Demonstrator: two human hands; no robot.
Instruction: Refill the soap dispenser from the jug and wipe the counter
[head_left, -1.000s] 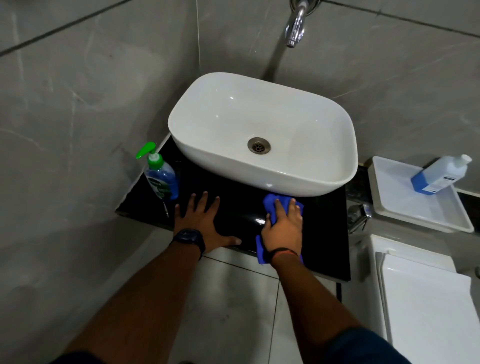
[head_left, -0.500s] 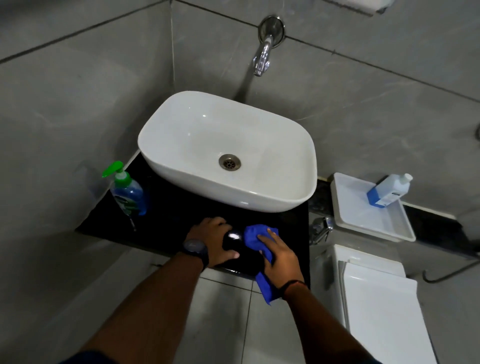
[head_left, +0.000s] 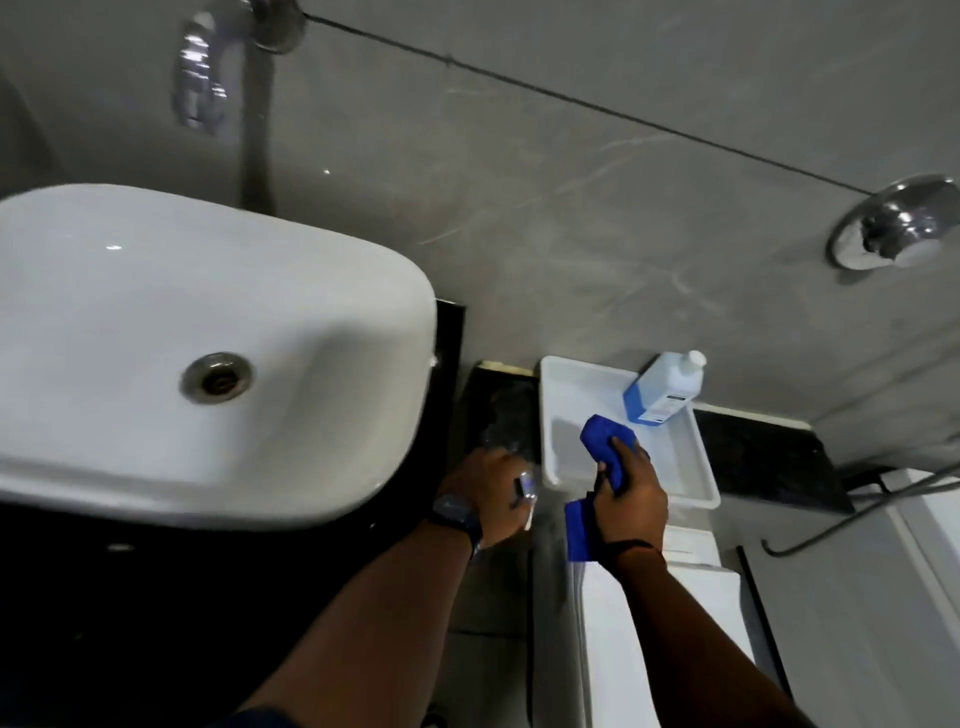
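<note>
My right hand (head_left: 631, 493) is closed on a folded blue cloth (head_left: 605, 436) and holds it over the near left part of a white tray (head_left: 563, 395). The jug (head_left: 662, 389), a blue and white bottle with a white cap, leans in the tray's far right corner. My left hand (head_left: 485, 488), blurred and with curled fingers, sits beside a small chrome valve (head_left: 525, 488) between the black counter (head_left: 104, 597) and the tray; whether it grips the valve is unclear. The soap dispenser is out of view.
A white basin (head_left: 156, 312) fills the left side under a wall tap (head_left: 200, 78). A white toilet cistern (head_left: 623, 623) stands below the tray. On the right are a dark ledge (head_left: 753, 457), a chrome wall knob (head_left: 896, 228) and a grey hose (head_left: 857, 514).
The view has swung right and the soap dispenser has left the frame. My right hand lifted the cloth off the counter to above the tray. My left hand moved right to the valve.
</note>
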